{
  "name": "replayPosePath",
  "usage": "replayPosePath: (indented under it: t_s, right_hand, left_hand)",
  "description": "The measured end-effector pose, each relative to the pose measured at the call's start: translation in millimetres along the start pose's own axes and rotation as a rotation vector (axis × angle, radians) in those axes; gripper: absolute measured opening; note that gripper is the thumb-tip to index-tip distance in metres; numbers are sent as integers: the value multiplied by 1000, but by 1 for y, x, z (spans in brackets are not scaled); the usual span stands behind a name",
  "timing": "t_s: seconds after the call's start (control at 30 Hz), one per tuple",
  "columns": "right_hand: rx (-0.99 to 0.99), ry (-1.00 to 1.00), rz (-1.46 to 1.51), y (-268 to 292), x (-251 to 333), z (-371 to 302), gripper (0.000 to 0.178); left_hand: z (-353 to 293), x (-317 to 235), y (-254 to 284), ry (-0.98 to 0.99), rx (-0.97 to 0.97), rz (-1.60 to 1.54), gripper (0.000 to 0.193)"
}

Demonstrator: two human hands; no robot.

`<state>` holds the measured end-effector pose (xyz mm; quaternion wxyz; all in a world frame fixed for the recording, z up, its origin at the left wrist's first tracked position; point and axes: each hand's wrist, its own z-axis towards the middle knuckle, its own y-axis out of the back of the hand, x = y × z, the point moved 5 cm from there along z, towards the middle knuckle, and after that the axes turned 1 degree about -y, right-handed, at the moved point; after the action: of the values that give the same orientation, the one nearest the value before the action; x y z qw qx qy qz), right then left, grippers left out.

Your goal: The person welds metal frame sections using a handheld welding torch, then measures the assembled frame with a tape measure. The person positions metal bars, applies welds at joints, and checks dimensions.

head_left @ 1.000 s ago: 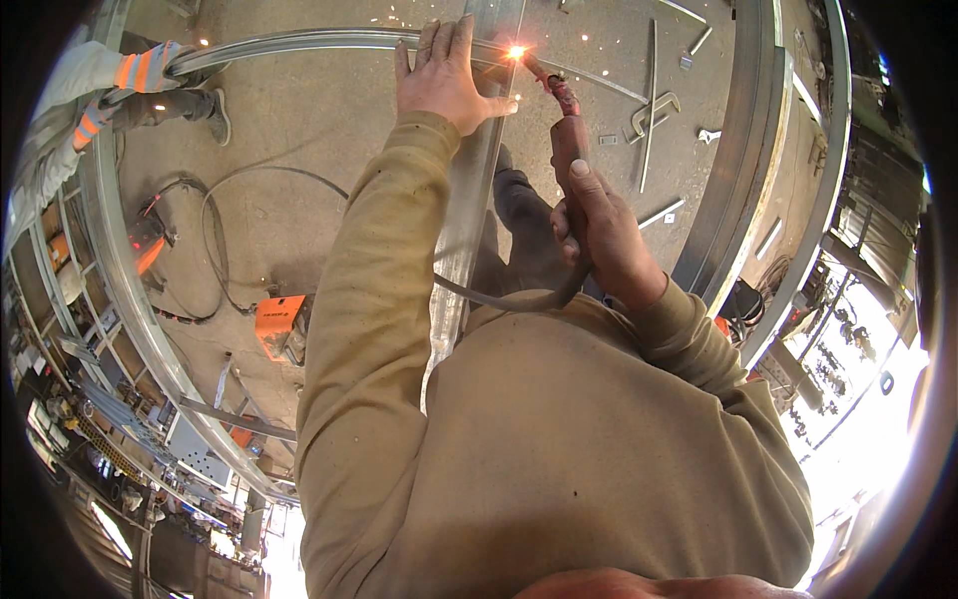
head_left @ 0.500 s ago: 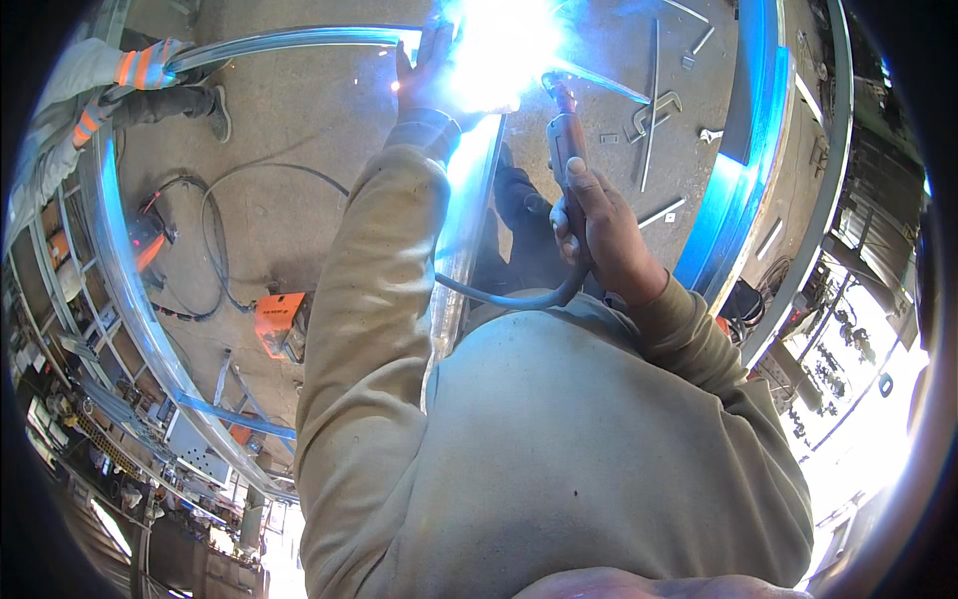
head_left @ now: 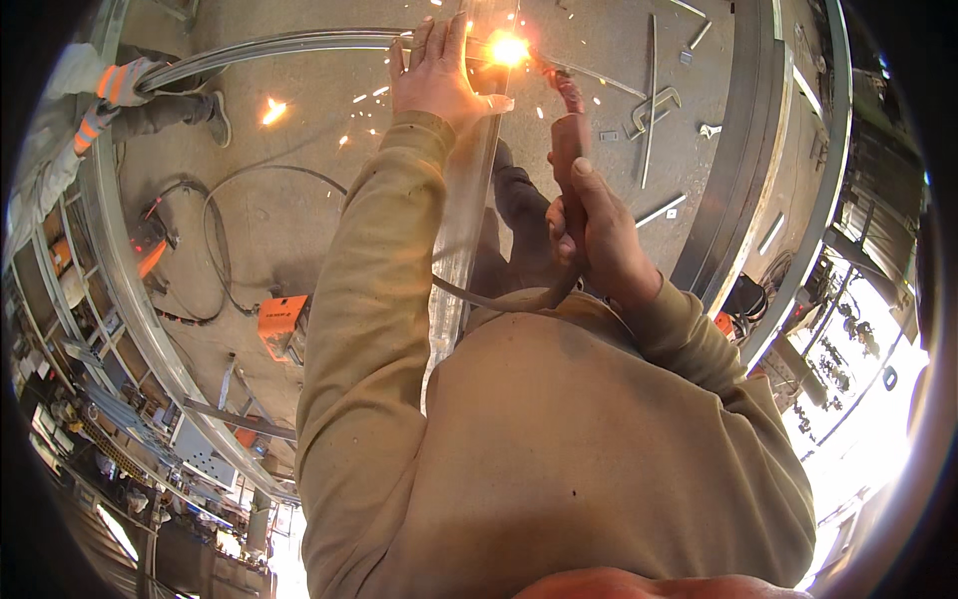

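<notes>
My right hand is closed round the handle of a welding torch, whose cable loops back past my waist. The torch's neck points at a small orange-white glow on a metal beam, and sparks fly from it. Beside the glow, my left hand lies with fingers stretched and thumb apart, pressed against the beam and the near end of a long thin metal bar. What lies under its palm is hidden. A co-worker's gloved hand holds the bar's other end at the left.
An orange machine and looping cables lie on the floor to the left. At right are a clamp, a wrench, loose metal rods and long dark beams. A long metal rail curves along the left.
The large blue-white welding arc has died down to a small orange glow, with sparks scattering. The torch tip has drawn slightly lower, and the co-worker's gloves have shifted a little left.
</notes>
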<state>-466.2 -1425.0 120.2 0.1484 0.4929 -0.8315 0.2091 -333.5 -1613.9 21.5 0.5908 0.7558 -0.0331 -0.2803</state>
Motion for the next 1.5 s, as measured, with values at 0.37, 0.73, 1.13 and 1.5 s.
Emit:
replayPosePath:
  t_s: [0.37, 0.73, 1.13, 1.5]
  right_hand:
    - [45, 10, -53, 5, 0, 5, 53]
    - [44, 1, -87, 6, 1, 7, 47]
    - [80, 76, -73, 9, 2, 2, 49]
    - [-2, 144, -193, 9, 5, 2, 58]
  left_hand:
    - [0, -3, 2, 22, -10, -13, 132]
    - [1, -4, 3, 29, -23, -8, 132]
    - [0, -5, 4, 13, -16, 8, 133]
    - [1, -6, 8, 8, -30, -15, 131]
